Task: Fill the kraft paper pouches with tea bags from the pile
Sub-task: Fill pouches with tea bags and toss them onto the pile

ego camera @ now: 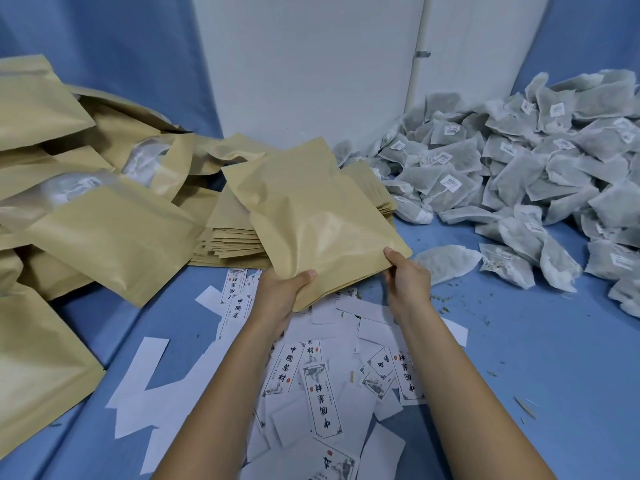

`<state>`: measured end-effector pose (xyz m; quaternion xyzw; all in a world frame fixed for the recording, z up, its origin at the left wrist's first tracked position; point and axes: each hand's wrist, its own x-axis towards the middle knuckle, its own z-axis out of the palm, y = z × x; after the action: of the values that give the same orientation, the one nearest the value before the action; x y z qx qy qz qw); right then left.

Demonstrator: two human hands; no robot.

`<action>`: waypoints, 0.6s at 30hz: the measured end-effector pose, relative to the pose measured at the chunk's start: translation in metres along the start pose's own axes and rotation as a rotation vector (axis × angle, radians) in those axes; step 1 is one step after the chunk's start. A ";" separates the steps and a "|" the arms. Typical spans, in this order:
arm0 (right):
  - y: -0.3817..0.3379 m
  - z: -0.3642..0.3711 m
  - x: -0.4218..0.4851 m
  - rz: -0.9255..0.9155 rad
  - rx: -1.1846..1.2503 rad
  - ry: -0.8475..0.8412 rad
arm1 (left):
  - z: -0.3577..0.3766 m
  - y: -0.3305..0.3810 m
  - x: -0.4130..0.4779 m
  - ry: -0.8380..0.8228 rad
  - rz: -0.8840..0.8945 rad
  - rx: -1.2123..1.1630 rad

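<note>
Fingers [306,275] tight around kraft pouch [311,209]

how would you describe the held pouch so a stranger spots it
On the blue table, kraft pouches heap at the left. Above the flat stack, one pouch tilts in the air. Only it is gripped by the left hand and right hand.

A blue cloth [519,341] covers the work surface. A loose heap of paper slips [322,393] lies across its near middle. Some show a blank white side, others black Chinese characters, a red seal and an ink drawing inside a thin border. Small greenish crumbs [443,301] speckle the cloth at right. A white panel [304,64] stands behind, flanked by blue fabric [104,39].
</note>
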<state>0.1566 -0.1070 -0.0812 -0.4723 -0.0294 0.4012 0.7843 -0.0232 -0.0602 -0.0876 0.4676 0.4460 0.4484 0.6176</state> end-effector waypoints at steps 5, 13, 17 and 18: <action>0.003 0.001 -0.003 0.007 0.021 0.059 | -0.007 -0.004 0.006 -0.036 0.017 0.004; -0.003 0.001 -0.007 0.018 0.012 -0.004 | -0.010 -0.010 0.010 -0.021 0.023 0.013; -0.007 -0.004 -0.001 -0.030 -0.095 0.041 | -0.009 -0.010 0.009 -0.036 0.039 0.016; -0.008 -0.006 -0.001 -0.048 -0.120 0.042 | -0.010 -0.010 0.009 -0.036 0.042 0.015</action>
<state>0.1632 -0.1133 -0.0782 -0.5260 -0.0485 0.3698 0.7643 -0.0294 -0.0516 -0.0998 0.4895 0.4281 0.4496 0.6124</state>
